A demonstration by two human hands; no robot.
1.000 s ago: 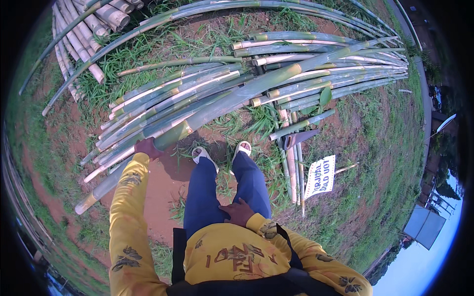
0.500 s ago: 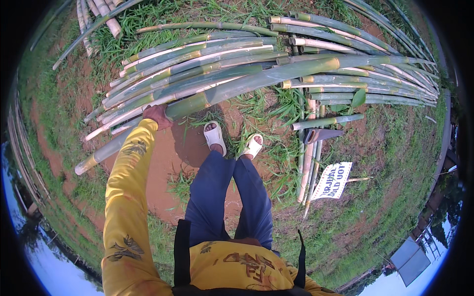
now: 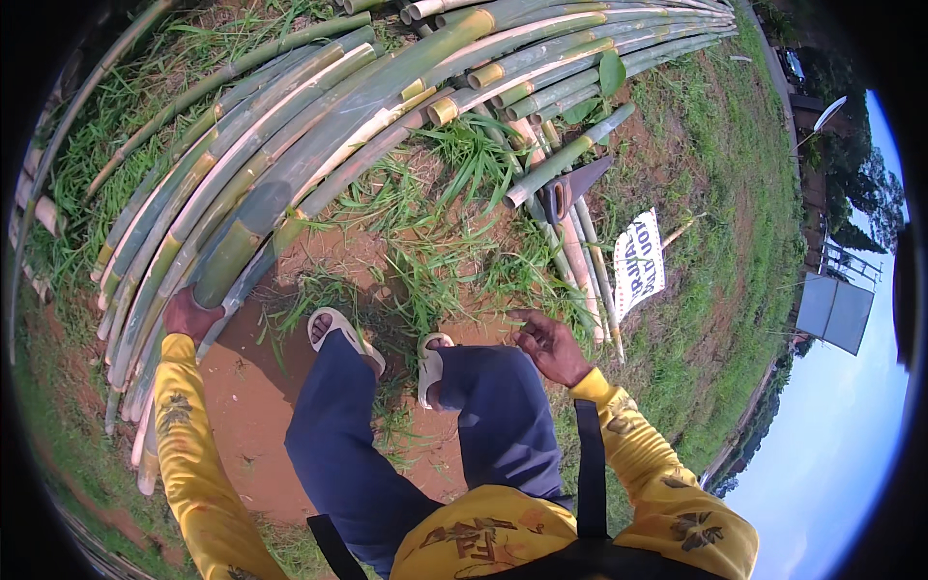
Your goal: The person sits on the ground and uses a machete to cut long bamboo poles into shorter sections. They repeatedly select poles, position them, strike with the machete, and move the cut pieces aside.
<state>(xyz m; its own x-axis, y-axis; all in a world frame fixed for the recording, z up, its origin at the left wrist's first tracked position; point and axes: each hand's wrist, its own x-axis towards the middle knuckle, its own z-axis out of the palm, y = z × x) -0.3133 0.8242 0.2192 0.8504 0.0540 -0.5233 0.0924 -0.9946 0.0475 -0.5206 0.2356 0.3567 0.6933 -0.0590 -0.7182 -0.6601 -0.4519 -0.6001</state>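
My left hand [image 3: 193, 315] is closed round a thick green bamboo pole [image 3: 229, 259] at the near left, partway along its length. That pole lies along the front of a row of cut bamboo poles [image 3: 208, 198], some green, some pale. My right hand [image 3: 549, 348] hovers in front of my right knee, holding nothing, with its index finger stretched out and the others loosely bent. Ahead of it, a handsaw [image 3: 583, 182] with a dark blade rests across crosswise poles, beside a short green bamboo piece [image 3: 570, 155].
A second bundle of bamboo [image 3: 580, 75] reaches to the far right. A white printed sign [image 3: 638, 263] on a stick stands right of the crosswise poles [image 3: 578, 246]. Grass tufts [image 3: 454, 174] and bare reddish soil [image 3: 246, 425] surround my sandalled feet.
My view has turned and shifted right, so the poles now slant down at the left. My right hand has come into view. The left hand still grips the thick pole.
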